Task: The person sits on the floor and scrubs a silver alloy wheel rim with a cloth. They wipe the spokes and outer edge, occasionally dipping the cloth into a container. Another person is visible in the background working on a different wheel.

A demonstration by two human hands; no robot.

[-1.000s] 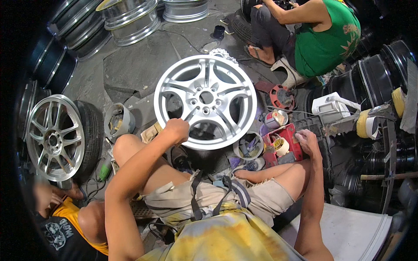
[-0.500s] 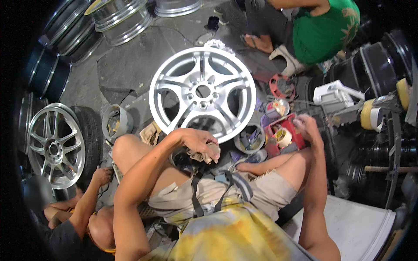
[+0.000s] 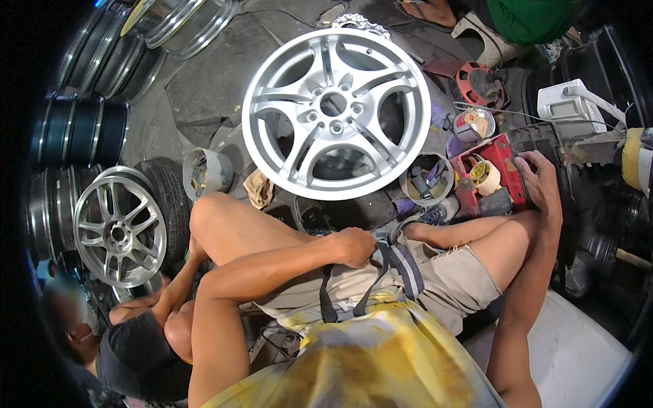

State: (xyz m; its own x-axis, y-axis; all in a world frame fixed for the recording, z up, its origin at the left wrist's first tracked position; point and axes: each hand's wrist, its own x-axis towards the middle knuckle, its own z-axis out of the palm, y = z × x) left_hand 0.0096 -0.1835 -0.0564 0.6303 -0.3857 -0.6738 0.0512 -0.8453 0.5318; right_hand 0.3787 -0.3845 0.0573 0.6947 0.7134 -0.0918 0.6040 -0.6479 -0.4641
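Silver wheel rim (image 3: pixel 349 121) lies face-up in front of the knees, support underneath mostly hidden. Work so far, as far as shows: face & spokes look evenly silver, no tyre on it, bolt holes & centre bore uncovered. What's left I can't tell; back + barrel are out of sight, and fine flaws wouldn't show. Neither hand touches the rim, so prob. no work on it this instant.

L hand (image 3: pixel 356 247) is at the lap, near the apron straps (image 3: pixel 367 292), fingers apparently curled; inner side hidden, so can't tell how far closed or if it's got anything. R hand (image 3: pixel 542 177) is loosely bent, no object visible in it, just beside the red toolbox (image 3: pixel 515 180) (contact unclear).

Nearby: tan cloth (image 3: pixel 259 189) by the L knee, roll of tape (image 3: pixel 486 178) in the box, scrap-filled tub (image 3: pixel 445 178) between box & rim.
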